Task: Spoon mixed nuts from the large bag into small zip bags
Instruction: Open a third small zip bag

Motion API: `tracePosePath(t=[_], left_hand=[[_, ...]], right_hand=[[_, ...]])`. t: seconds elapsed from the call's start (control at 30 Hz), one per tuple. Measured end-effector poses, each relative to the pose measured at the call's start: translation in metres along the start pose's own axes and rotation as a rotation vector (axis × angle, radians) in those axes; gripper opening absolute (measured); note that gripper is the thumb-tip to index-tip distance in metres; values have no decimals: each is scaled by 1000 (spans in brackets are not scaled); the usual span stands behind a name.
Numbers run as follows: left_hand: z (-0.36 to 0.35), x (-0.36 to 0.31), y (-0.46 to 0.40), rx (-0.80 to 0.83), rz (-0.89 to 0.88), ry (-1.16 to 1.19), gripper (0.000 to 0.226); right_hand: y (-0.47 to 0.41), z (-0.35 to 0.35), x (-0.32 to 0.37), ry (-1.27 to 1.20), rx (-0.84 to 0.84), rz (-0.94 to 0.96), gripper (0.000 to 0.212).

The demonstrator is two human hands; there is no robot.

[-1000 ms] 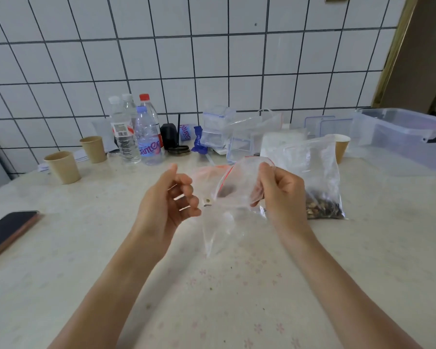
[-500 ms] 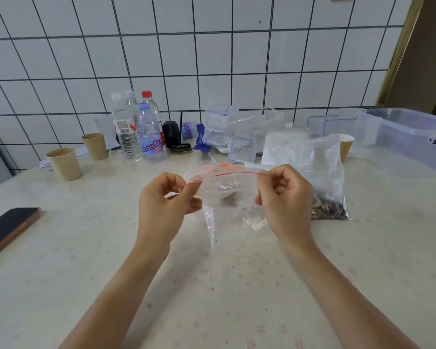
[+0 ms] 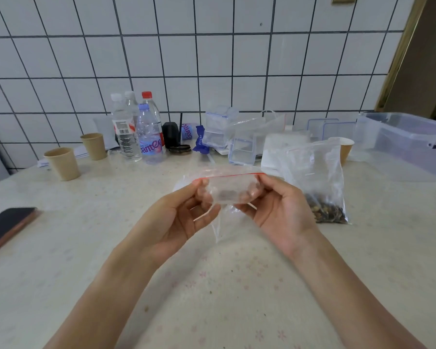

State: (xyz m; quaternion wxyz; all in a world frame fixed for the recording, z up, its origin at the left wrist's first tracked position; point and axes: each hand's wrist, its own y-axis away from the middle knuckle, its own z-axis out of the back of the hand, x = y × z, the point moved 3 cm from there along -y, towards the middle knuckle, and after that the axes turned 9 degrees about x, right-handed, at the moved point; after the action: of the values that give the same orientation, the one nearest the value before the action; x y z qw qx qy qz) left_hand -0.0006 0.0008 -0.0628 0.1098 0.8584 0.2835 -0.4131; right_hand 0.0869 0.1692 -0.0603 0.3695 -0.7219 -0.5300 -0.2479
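A small clear zip bag [image 3: 230,188] with a red seal strip is held up above the table between both hands. My left hand [image 3: 179,217] pinches its left end and my right hand [image 3: 280,210] pinches its right end, palms turned toward me. The strip runs level between them. A few dark bits show through the plastic. The large clear bag [image 3: 317,177] stands just right of my right hand, with mixed nuts [image 3: 325,214] piled at its bottom. No spoon can be made out.
Two paper cups [image 3: 62,163] stand at the left, with water bottles [image 3: 136,134] behind. A phone [image 3: 6,226] lies at the left edge. Clear boxes [image 3: 239,144] and a big plastic tub [image 3: 403,142] crowd the back right, beside another paper cup [image 3: 345,148].
The bag's mouth was gaping open a second ago; both hands then pulled the seal strip straight. My hands have since turned palms toward me while holding the bag's ends.
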Motion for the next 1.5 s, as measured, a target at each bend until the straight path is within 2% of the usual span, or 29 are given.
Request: tracePosePath(t=[0.07, 0.13, 0.2, 0.3, 0.37, 0.4, 0.47, 0.5, 0.57, 0.6, 0.7, 0.83, 0.93, 1.0, 1.07, 1.2, 1.3, 1.4, 1.5], left_hand=[[-4, 3, 0, -1, 11, -186, 14], [-8, 3, 1, -6, 3, -205, 17], [-7, 1, 3, -4, -14, -114, 20], [-5, -1, 5, 13, -14, 83, 6], [-6, 0, 5, 49, -30, 138, 20], [-6, 0, 5, 66, -54, 98, 23], [-7, -1, 6, 81, -124, -173, 19], [-8, -1, 7, 72, -169, -316, 26], [-6, -1, 8, -21, -225, -480, 44], [-4, 0, 8, -80, -258, -525, 43], [-4, 1, 8, -224, -347, -690, 35], [-5, 0, 9, -350, -470, -822, 16], [1, -7, 11, -473, -573, -948, 16], [5, -9, 12, -555, -565, -1012, 19], [7, -7, 11, -561, -499, -962, 21], [9, -2, 9, -460, -355, -606, 23], [10, 0, 7, -314, -238, -371, 26], [7, 2, 3, -196, -135, -105, 23], [3, 3, -1, -118, -55, 111, 22]], right_hand=[[1, -1, 1, -5, 14, -12, 29], [2, -1, 1, -8, 40, -14, 36], [3, -3, 1, 1, 63, -11, 38], [3, -2, 0, -13, 39, -4, 19], [2, -1, -2, -17, 48, -21, 19], [2, 1, -2, -2, 55, -24, 19], [3, 1, -1, 110, 68, -15, 15], [4, 0, 0, 196, 74, -7, 17], [5, 1, 0, 399, 42, 9, 39], [5, 2, -1, 494, 8, 19, 44], [4, 3, -5, 658, -146, 81, 32], [2, 7, -8, 635, -354, 133, 22], [3, 12, -3, 541, -417, 178, 6], [4, 13, -2, 482, -444, 172, 8], [4, 15, -5, 400, -457, 140, 11], [4, 18, -7, 214, -403, 67, 7], [2, 19, -7, 105, -341, 30, 13], [-1, 17, -6, -28, -236, 34, 27], [-2, 12, -5, -31, -186, 17, 20]])
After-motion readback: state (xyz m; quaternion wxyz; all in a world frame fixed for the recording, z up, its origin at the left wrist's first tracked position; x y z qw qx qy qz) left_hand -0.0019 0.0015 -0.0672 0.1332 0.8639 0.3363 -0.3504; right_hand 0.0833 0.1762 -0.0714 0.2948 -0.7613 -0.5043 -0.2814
